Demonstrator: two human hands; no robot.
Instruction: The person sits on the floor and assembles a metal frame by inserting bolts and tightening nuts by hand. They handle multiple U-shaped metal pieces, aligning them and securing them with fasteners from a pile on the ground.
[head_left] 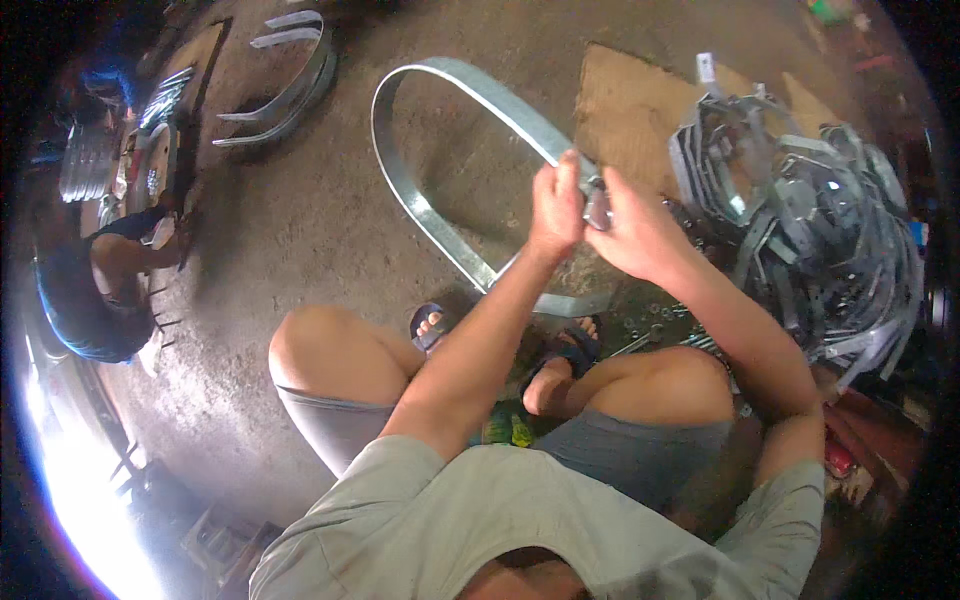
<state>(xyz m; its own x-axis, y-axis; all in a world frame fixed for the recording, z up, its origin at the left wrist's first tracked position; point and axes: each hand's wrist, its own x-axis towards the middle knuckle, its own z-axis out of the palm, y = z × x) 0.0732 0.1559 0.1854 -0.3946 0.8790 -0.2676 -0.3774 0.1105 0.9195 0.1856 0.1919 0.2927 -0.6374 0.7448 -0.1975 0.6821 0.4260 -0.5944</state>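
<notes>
A large galvanized metal band (408,190), curved into an open loop, is held up in front of me over the floor. My left hand (558,208) is closed around its upper end, with the thumb raised along the strip. Close against it, my right hand (638,228) pinches a small metal fastener (597,205) at that same end. Fingers partly cover the fastener, so its exact shape is hard to tell. The band's lower end (570,302) bends off near my feet, partly behind my left forearm.
A heap of bent metal brackets (800,220) lies at the right, beside flat cardboard (625,115). Loose nuts and bolts (650,325) are scattered by my right foot. More curved bands (310,90) rest at the far left. Another person (100,290) crouches at the left near stacked metal parts (90,165).
</notes>
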